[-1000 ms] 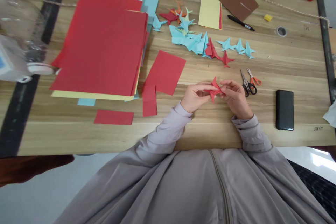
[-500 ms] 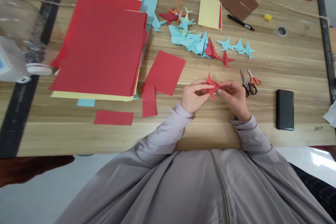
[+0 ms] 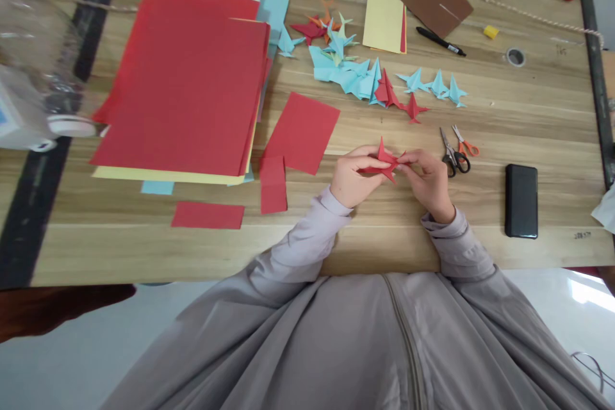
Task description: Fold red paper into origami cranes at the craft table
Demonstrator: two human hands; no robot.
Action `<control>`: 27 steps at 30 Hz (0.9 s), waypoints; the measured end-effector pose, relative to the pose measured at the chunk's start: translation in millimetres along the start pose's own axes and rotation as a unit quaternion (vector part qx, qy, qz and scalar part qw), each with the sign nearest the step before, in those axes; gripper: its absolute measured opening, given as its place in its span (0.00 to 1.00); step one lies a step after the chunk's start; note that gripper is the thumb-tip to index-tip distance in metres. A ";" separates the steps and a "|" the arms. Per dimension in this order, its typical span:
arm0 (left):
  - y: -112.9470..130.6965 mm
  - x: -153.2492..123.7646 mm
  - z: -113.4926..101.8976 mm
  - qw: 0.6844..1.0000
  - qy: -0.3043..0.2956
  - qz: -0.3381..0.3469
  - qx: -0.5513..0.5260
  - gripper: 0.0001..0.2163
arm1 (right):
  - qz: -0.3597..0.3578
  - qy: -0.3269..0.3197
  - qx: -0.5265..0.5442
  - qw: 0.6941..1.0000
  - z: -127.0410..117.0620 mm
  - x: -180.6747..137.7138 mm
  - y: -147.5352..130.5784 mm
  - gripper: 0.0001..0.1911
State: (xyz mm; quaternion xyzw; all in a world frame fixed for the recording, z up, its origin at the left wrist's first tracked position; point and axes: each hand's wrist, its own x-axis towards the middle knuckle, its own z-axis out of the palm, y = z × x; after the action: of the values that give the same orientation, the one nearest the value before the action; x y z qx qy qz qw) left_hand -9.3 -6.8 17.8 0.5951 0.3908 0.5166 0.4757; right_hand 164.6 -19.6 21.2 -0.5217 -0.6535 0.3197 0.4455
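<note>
A small red origami crane [image 3: 385, 158] is held between my two hands above the front of the table. My left hand [image 3: 356, 178] pinches it from the left, with the fingers covering part of its body. From the right, the thumb and fingertips of my right hand [image 3: 428, 180] close on its other end. Beyond my hands lie finished red paper cranes [image 3: 413, 108] and blue paper cranes [image 3: 437, 84]. Left of my hands rest a red paper sheet [image 3: 307, 131] and a folded red strip [image 3: 273, 186].
A big stack of red paper [image 3: 187, 90] covers the left of the table. Black-handled scissors [image 3: 450, 152] and orange-handled scissors [image 3: 466, 143] lie right of my hands, near a black case [image 3: 521, 200]. Farther back are a pen [image 3: 439, 40], yellow paper [image 3: 384, 13] and a brown sheet [image 3: 436, 3].
The red crane has tilted a little between my fingers, and my left fingers have shifted lower on it. My right hand has moved slightly left. The things on the table are unmoved.
</note>
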 end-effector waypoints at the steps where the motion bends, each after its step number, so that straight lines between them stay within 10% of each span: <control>1: -0.3 -0.2 0.1 1.000 0.001 0.005 0.008 0.05 | -0.007 -0.001 -0.015 1.000 -0.1 0.2 -0.6 0.02; 27: -3.5 0.5 -2.9 0.995 0.026 0.072 0.064 0.04 | -0.150 -0.008 -0.167 0.974 -3.4 -0.2 1.3 0.04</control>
State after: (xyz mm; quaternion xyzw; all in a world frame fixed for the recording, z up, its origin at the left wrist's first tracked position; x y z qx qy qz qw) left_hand -12.0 -5.0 14.6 0.6374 0.3919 0.5383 0.3879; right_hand 168.3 -19.6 21.4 -0.4820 -0.7724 0.1394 0.3894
